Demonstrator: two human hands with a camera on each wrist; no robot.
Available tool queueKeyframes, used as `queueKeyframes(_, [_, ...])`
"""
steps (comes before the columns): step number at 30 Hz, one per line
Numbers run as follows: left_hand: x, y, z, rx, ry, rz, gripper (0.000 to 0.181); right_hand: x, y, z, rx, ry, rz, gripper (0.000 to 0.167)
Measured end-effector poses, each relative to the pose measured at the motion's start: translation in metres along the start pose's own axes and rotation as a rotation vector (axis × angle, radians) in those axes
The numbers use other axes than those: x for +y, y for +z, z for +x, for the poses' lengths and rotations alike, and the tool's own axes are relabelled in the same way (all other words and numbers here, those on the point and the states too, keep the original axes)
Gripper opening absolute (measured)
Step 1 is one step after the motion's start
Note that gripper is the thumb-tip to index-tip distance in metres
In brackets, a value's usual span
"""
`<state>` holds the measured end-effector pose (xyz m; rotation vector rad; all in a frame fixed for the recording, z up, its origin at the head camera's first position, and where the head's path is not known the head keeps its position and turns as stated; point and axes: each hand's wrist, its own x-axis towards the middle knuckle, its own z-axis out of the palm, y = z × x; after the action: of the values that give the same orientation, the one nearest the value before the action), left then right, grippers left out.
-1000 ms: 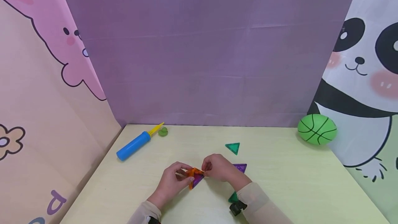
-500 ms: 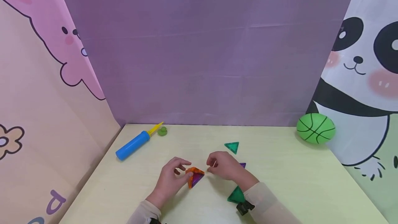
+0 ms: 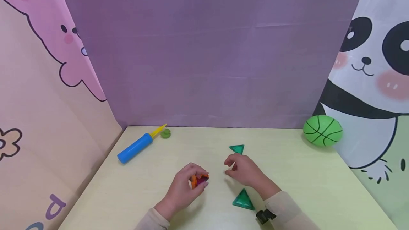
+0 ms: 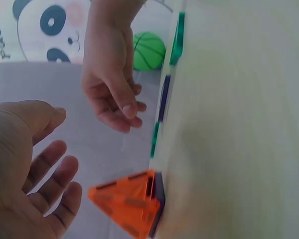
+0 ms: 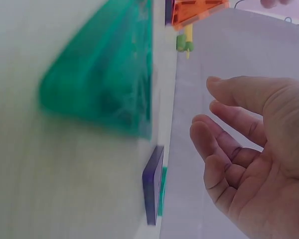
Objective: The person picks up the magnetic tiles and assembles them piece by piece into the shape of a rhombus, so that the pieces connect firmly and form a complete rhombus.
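Standing on table (image 4: 249,124), orange pyramid (image 4: 125,191) points apex upward, axis upright.

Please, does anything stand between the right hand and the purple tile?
Nothing visible does. In the right wrist view, only open space separates the right hand from the purple tile; the nearer green triangle lies outside that gap.

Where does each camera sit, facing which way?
Head: on the head, forward and down at the table; left hand, right hand show.
Left wrist: on that wrist, past pyramid toward the backdrop; both hands show.
Right wrist: on that wrist, past green piece toward backdrop; right hand, part of left hand show.
Wrist views share pyramid.
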<state>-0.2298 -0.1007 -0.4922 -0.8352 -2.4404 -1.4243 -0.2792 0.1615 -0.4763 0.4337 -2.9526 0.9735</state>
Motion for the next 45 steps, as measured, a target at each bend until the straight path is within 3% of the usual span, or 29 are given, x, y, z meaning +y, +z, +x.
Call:
queueKeyframes(4, [0.006, 0.011, -0.004, -0.078, 0.062, 0.015, 0.028, 0.006, -0.005, -0.005, 0.023, 0.021, 0.008, 0.025])
queueKeyframes(13, [0.012, 0.033, -0.010, -0.360, 0.074, 0.054, 0.030, 0.028, -0.016, -0.009, 0.017, 0.082, 0.014, 0.029])
queueKeyframes(20, [0.013, 0.048, -0.008, -0.506, 0.017, 0.084, 0.030, 0.041, -0.022, -0.009, 0.011, 0.092, -0.040, 0.030])
queueKeyframes(24, [0.015, 0.054, -0.005, -0.546, 0.002, 0.102, 0.031, 0.046, -0.023, -0.008, 0.015, 0.099, -0.060, 0.032])
queueKeyframes(35, [0.019, 0.065, -0.002, -0.628, 0.102, 0.226, 0.043, 0.056, -0.023, -0.008, -0.004, 0.105, -0.057, 0.047])
queueKeyframes(42, [0.020, 0.068, -0.002, -0.661, 0.171, 0.273, 0.047, 0.057, -0.026, -0.011, -0.021, 0.100, -0.070, 0.046])
queueKeyframes(45, [0.020, 0.068, -0.003, -0.686, 0.161, 0.269, 0.047, 0.056, -0.029, -0.013, -0.026, 0.093, -0.088, 0.047])
